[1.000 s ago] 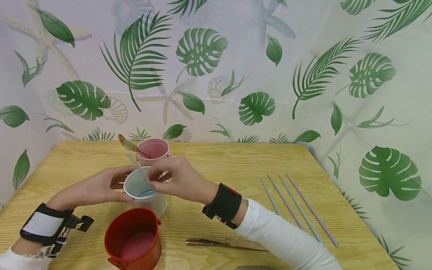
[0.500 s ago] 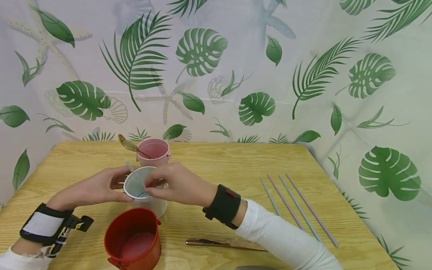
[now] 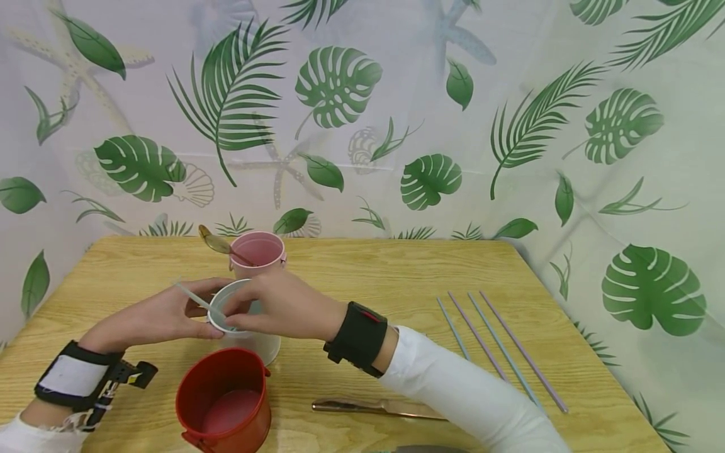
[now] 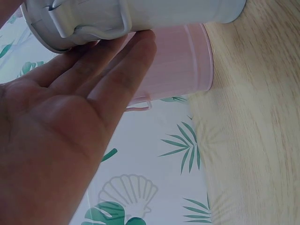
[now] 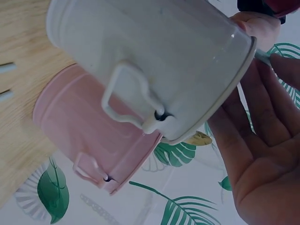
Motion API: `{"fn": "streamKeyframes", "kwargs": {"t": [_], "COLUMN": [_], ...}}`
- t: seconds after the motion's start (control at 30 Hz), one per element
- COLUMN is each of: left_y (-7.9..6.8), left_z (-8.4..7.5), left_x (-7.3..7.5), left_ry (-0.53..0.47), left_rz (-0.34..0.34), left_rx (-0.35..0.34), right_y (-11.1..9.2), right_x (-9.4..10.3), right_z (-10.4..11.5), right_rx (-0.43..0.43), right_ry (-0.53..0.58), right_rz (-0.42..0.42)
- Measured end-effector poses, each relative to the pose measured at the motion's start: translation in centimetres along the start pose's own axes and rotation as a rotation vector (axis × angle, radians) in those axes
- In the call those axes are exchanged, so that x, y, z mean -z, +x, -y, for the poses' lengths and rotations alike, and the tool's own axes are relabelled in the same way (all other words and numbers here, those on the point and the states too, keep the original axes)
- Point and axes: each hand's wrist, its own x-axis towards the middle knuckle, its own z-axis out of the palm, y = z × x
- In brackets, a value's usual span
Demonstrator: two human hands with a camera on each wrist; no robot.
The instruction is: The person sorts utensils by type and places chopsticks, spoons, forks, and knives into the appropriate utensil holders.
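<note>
My left hand [image 3: 170,311] grips the white bucket [image 3: 257,343] at its left side, thumb at the rim and fingers along the wall. In the left wrist view these fingers [image 4: 124,70] lie stretched against the bucket. My right hand [image 3: 277,305] reaches over the rim and pinches a pale bluish straw [image 3: 195,297], which leans left across the rim with its upper end over my left hand. The straw's lower end is hidden by the bucket and my fingers. In the right wrist view the straw [image 5: 263,56] shows between thumb and fingers beside the rim.
Behind stands a pink bucket [image 3: 245,273] with a gold spoon [image 3: 215,242] leaning out. A red bucket [image 3: 256,418] stands in front. A knife [image 3: 351,406] lies partly under my right sleeve. Several blue and purple straws [image 3: 520,346] lie at the right.
My right hand has moved left over the white bucket, and the straw has tipped further left. My left hand and the buckets have stayed in place.
</note>
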Motion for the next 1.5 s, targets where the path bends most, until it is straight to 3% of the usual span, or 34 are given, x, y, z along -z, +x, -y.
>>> {"fn": "streamKeyframes", "kwargs": {"t": [0.17,0.47,0.7,0.83,0.93,1.1,1.5], "left_y": [0.2,0.2,0.3,0.3,0.1,0.0,0.0], "left_z": [0.2,-0.1,-0.3,-0.1,-0.1,-0.2,-0.3], "left_x": [-0.2,-0.2,-0.1,0.0,0.0,0.1,0.1], "left_ry": [0.056,-0.062,-0.053,-0.004,-0.005,-0.065,-0.029], "left_rz": [-0.024,0.007,0.013,-0.002,-0.005,0.007,-0.005], "left_rx": [0.009,0.062,0.055,0.018,0.013,0.067,0.062], "right_y": [0.8,0.9,0.7,0.5,0.3,0.0,-1.4], "right_x": [-0.3,-0.6,-0.3,-0.1,0.0,0.5,2.1], "right_z": [-0.1,-0.3,-0.4,-0.5,-0.4,0.0,0.1], "right_rx": [-0.018,-0.002,-0.040,-0.053,-0.043,-0.036,-0.091], "right_ry": [-0.005,0.028,0.030,0.070,0.110,0.149,0.142], "right_rz": [0.036,0.029,0.051,0.050,0.037,0.031,-0.037]}}
